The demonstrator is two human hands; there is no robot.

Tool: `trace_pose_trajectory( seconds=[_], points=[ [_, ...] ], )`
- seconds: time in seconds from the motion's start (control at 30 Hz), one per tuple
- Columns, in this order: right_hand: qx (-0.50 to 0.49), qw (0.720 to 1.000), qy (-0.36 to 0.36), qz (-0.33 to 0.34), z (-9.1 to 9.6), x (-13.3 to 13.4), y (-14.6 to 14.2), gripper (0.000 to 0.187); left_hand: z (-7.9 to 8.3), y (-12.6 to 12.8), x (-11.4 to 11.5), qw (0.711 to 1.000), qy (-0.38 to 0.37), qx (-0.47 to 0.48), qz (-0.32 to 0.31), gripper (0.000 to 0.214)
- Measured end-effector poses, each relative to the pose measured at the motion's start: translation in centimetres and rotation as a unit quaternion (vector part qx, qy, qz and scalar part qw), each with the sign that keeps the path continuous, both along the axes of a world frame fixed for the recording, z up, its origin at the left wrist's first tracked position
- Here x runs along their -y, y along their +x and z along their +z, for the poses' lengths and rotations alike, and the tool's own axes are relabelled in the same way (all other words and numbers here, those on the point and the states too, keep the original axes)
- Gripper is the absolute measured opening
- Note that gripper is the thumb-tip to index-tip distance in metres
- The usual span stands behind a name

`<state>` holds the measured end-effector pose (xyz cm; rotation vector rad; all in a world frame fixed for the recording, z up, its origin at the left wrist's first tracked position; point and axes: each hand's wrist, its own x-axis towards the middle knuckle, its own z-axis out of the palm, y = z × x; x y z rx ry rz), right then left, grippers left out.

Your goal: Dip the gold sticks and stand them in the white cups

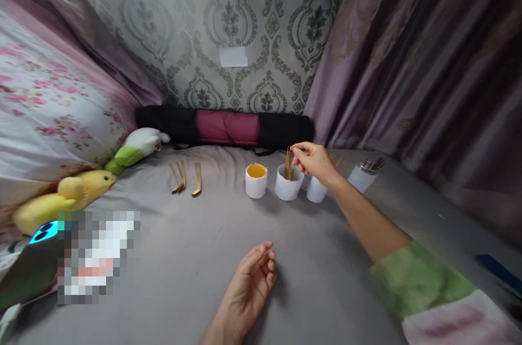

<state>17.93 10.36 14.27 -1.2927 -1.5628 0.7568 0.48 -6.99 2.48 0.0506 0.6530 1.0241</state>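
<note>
My right hand (312, 161) reaches over a white cup (289, 190) with its thumb and forefinger pinched on what looks like a thin stick. Beside those fingertips, thin golden-brown sticks (288, 162) stand upright in the same cup. To the left is a white cup with a yellow inside (256, 186). Another white cup (316, 191), partly hidden by my right wrist, holds a thin stick. Nearer to me, my left hand (253, 282) rests palm inward above the grey sheet, fingers loosely curled, thumb apart, holding nothing.
Thin golden pieces with bent ends (179, 179) lie at left on the grey sheet (171, 258). A pale container of dark-tipped sticks (364, 176) stands right. Plush toys (81, 187) and a phone (30, 260) are at left; a black and maroon roll (226, 127) lies along the wall.
</note>
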Motion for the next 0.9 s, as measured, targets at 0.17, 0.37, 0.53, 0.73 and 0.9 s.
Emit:
trace_pose_trajectory(
  seconds=[0.17, 0.37, 0.53, 0.73, 0.9],
  points=[
    [-0.025, 0.999, -0.021, 0.015, -0.9, 1.7, -0.9, 0.027, 0.0, 0.0, 0.0, 1.0, 0.01, 0.013, 0.002, 0.02],
    [-0.042, 0.997, -0.059, 0.035, -2.3, 3.8, -2.3, 0.03, 0.5, -0.1, 0.0, 1.0, 0.009, 0.014, 0.005, 0.018],
    [-0.043, 0.991, -0.109, 0.058, -4.0, 5.4, -3.8, 0.029, 0.4, 0.0, -0.2, 1.0, 0.017, 0.011, 0.002, 0.019],
    [-0.046, 0.986, -0.149, 0.064, -7.0, 6.7, -5.2, 0.026, 0.1, 0.0, -0.1, 1.0, 0.027, 0.014, 0.004, 0.019],
    [-0.054, 0.982, -0.169, 0.068, -8.9, 7.6, -5.8, 0.028, 0.2, 0.0, -0.2, 0.999, 0.032, 0.013, 0.003, 0.019]
  ],
)
